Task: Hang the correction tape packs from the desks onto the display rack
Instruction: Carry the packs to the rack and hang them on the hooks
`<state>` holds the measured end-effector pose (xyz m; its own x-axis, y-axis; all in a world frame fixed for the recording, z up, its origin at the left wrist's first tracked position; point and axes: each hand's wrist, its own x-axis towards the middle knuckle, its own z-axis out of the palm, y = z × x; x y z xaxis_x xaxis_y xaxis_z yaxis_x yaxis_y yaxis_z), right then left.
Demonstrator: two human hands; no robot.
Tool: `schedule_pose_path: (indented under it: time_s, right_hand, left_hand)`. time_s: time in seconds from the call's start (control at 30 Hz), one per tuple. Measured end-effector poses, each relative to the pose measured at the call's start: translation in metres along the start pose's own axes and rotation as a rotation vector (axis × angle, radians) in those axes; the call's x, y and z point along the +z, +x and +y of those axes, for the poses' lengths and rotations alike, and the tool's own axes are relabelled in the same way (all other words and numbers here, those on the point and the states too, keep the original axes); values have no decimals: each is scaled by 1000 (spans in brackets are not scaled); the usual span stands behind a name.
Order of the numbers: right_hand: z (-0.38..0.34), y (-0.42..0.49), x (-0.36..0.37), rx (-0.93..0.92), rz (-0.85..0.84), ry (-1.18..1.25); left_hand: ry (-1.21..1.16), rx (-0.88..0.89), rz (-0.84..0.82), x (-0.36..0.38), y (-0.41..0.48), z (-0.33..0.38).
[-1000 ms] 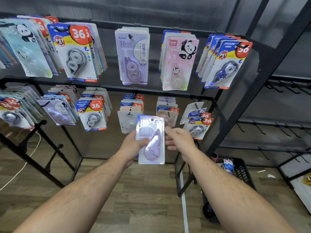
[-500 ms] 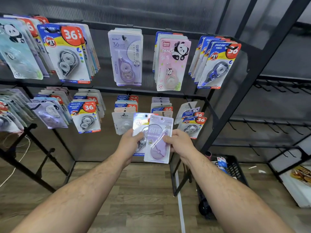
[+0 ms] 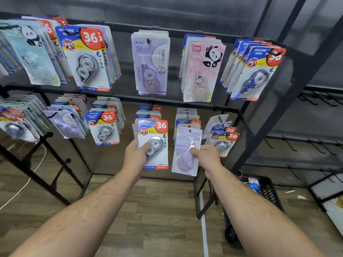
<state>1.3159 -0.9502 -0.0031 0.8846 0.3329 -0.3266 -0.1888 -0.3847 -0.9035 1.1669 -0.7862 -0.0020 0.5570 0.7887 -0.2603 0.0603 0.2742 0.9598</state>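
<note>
My left hand [image 3: 136, 156] grips a blue, yellow and red correction tape pack marked 36 [image 3: 155, 141] in front of the lower row's middle hook. My right hand [image 3: 206, 155] pinches a lilac correction tape pack [image 3: 185, 154] by its right edge, held up against the stack on the neighbouring lower hook. Its hang hole sits near that hook's tip; whether the hook passes through it is unclear. The black display rack [image 3: 289, 93] carries two rows of hanging packs.
The upper row holds a lilac pack [image 3: 151, 62], a pink panda pack [image 3: 203, 71] and blue packs [image 3: 256, 73]. A black basket [image 3: 267, 191] stands on the wooden floor at the right. Bare hooks [image 3: 289, 145] line the rack further right. A white cable [image 3: 22, 184] lies at left.
The two packs, held overlapped a moment ago, are now apart: my left hand keeps the blue one, my right hand has raised the lilac one to the lower hook on the right.
</note>
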Motion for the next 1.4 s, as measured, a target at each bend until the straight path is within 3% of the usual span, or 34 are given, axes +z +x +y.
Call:
schedule_pose_path:
  time_s: [0.3,0.5,0.67,0.77,0.87,1.1,1.4]
  right_hand:
    - [-5,16,14,-10,98,-124]
    - [-6,8,10,-9,-17,-67]
    - [-14,-11,16,-10,-255,93]
    - [-15,-21,16,-81,-233,137]
    - [-14,-21,8,-67,-185,143]
    - [-9,-7,-9,-40,-121,108]
    - [-8,15,-3,12,-39,2]
  left_hand:
    - [14,-51,-32,-2,3,-4]
    - [49,-72,-98,3,3,-4]
    - [101,-37,-189,21,-3,-10]
    - [175,-12,-265,32,-6,-15]
    - [354,90,-294,43,-8,-16]
    - [784,532,-223,45,-10,-11]
    - [887,596,-235,36,0,-15]
